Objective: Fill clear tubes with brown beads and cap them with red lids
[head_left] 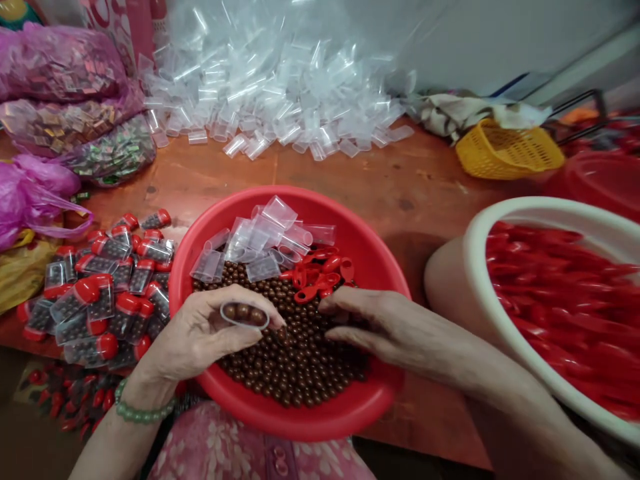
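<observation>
My left hand (200, 327) is wrapped round a clear plastic container (245, 316), its oval mouth facing up with brown balls inside. Over the right part of a red basin (387, 267), my right hand (370, 320) has its fingers apart near several red caps (325, 270); nothing shows between them. Shiny brown balls (300, 360) fill the basin's bottom beneath both hands. At the basin's back left, clear empty containers (265, 233) lie in a heap on the balls.
Filled containers with red caps (115, 280) are piled at the left. A white tub (475, 267) of red caps stands right. Behind are a large heap of clear containers (300, 100), a yellow basket (505, 150) and purple bags (65, 67).
</observation>
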`<act>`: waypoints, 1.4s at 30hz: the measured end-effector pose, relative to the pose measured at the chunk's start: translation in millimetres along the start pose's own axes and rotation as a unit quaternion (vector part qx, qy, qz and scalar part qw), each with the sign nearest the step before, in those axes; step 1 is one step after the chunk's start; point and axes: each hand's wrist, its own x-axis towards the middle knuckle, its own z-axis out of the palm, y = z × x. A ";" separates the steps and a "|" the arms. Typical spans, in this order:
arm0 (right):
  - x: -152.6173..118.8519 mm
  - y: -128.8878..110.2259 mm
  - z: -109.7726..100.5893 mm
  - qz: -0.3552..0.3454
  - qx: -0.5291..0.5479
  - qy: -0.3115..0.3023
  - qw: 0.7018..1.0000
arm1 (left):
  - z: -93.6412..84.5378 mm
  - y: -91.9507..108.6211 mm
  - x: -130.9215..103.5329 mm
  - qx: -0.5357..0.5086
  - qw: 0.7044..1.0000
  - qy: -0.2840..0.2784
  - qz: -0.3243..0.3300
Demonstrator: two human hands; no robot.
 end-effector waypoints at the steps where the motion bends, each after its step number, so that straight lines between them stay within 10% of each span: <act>1: 5.1 0.8 1.9 -0.003 -0.023 0.026 0.999 | -0.2 1.8 -0.7 0.017 1.000 -0.007 0.000; 7: 35.2 0.6 15.2 -0.025 -0.250 0.073 0.965 | 8.0 11.2 0.1 0.180 0.983 0.022 -0.029; 15: 40.5 5.6 29.1 -0.072 -0.328 0.110 0.936 | 12.1 3.9 6.9 -0.018 0.996 0.042 -0.083; 21: 32.3 -1.6 9.2 -0.098 -0.010 0.227 0.969 | 9.9 -5.9 8.7 -0.137 0.989 0.017 -0.055; 26: 28.5 -42.6 0.6 -0.071 0.234 0.343 0.907 | 12.6 -10.5 8.8 -0.176 0.983 0.014 -0.046; 42: 55.2 -78.2 14.9 -0.123 0.265 0.342 0.893 | 7.9 -15.9 13.3 -0.190 0.981 0.010 -0.045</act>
